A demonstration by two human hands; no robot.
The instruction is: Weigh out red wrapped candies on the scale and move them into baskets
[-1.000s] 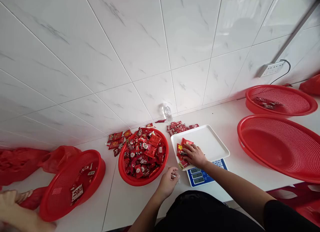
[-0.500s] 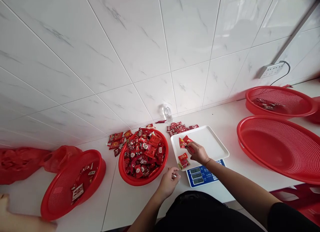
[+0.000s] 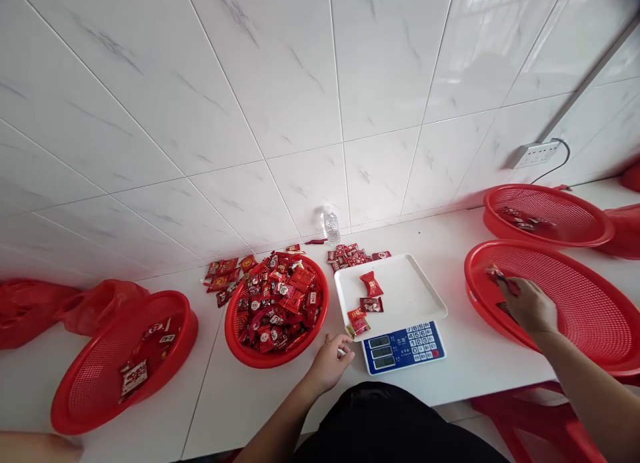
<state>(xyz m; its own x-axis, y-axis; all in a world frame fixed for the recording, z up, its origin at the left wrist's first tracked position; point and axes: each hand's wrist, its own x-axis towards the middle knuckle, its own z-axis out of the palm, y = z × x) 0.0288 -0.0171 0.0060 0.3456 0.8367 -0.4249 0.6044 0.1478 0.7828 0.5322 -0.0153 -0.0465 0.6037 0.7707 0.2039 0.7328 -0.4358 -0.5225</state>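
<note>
Red packet [image 3: 495, 274] pinched in right hand [image 3: 529, 306], over near rim of big red basket [image 3: 575, 303] at right. Left hand [image 3: 330, 363] loosely curled on white counter [image 3: 465, 356], just beside scale [image 3: 403, 346] front corner, something small at its fingertips, can't tell what. White tray [image 3: 415, 293] on scale has few red packets [image 3: 367, 300]. Full candy basket [image 3: 277, 310] left of tray. Loose packets by wall, bottle [image 3: 331, 224] behind.

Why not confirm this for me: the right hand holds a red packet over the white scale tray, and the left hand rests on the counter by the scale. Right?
Not quite. In the head view the right hand holds the red packet over the large red basket, not the white scale tray. The left hand does rest on the counter by the scale.
</note>
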